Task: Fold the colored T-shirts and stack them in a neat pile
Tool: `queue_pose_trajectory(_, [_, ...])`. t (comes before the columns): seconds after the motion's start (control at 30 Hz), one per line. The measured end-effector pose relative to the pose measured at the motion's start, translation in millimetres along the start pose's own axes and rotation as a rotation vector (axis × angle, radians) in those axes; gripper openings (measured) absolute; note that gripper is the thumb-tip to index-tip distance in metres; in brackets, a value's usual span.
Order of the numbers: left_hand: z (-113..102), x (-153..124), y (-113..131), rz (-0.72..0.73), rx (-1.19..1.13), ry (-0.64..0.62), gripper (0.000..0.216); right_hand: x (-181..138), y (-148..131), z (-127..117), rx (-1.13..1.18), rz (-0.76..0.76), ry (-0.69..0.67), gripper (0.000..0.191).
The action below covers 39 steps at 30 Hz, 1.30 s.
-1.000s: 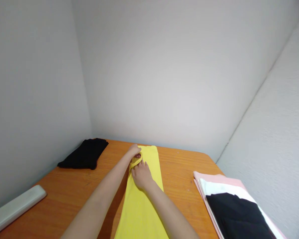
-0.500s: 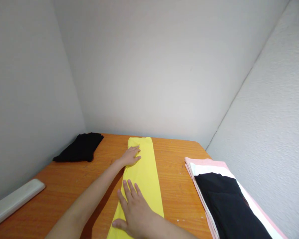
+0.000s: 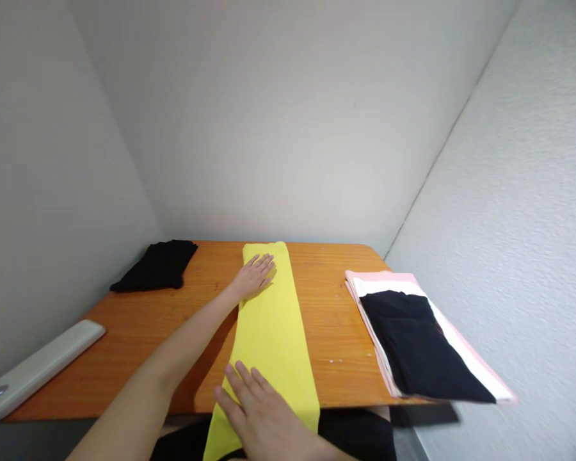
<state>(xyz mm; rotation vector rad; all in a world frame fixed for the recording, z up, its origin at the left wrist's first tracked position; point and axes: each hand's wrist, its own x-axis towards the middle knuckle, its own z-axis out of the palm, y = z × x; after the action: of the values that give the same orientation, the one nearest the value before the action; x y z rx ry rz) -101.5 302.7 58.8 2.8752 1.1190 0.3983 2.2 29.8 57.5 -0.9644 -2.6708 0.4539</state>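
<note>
A long strip of folded yellow cloth (image 3: 273,320) runs from the back of the table toward me, and its near end hangs over the front edge. My left hand (image 3: 255,276) lies on the cloth's far part, palm down with fingers stretched out. Closer to me, my right hand (image 3: 259,410) is over the near part of the cloth, fingers spread and nothing gripped. The cloth looks mostly smooth along its length.
On the wooden table (image 3: 336,320), a folded black cloth (image 3: 158,266) sits at the back left. A long white object (image 3: 48,365) lies along the left edge. To the right are stacked pink and white cloths (image 3: 441,333) with a folded black garment (image 3: 422,349) on top. Walls border the table.
The view has tipped downward, so the table's front edge and my dark-clothed lap now show. My left hand has flattened and slid a little across the yellow cloth; my right hand sits nearer its front end.
</note>
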Motion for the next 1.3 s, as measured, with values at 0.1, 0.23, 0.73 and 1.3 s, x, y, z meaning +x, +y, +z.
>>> queue_pose_trajectory(0.1, [-15, -39, 30, 0.101, 0.025, 0.103, 0.049, -40, 11, -14, -0.016, 0.080, -0.018, 0.092])
queue_pose_trajectory(0.23, [-28, -126, 64, 0.122, 0.021, 0.186, 0.046, -94, 35, -18, -0.091, 0.221, -0.040, 0.099])
queue_pose_trajectory(0.73, [-30, -271, 104, 0.086, 0.205, -0.019, 0.070, -132, 51, -5, -0.515, 0.200, 0.147, 0.066])
queue_pose_trajectory(1.3, [14, -275, 103, 0.218, -0.334, 0.470, 0.021, -124, 40, 2, 0.026, 0.042, 0.565, 0.021])
